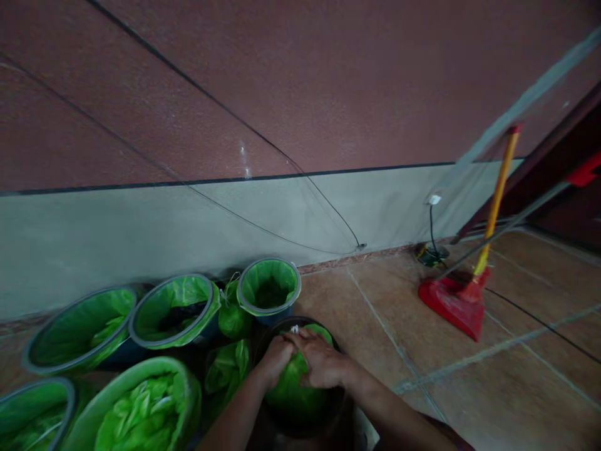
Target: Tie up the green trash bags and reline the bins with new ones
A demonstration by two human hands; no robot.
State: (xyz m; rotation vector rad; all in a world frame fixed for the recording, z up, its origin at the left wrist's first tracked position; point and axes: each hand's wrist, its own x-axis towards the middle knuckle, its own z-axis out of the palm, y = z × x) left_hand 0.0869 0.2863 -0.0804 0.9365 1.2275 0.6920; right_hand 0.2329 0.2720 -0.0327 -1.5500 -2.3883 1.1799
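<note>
Head view: we'd judge the green bag (297,383) soft, thin-skinned and a bit slippery, probably easy to tear, weight unclear as we can't see its contents; best hold looks like the top, near the white tie (294,329). It sits at the lower centre of the frame inside the dark bucket (293,432), right under our left hand (278,356) and right hand (323,358), which meet on it; we can't tell whether the fingers pinch or just press.

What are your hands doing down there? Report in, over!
Left hand and right hand on green bag. Bag inside dark bucket. Green-lined bins crowding the left side.
</note>
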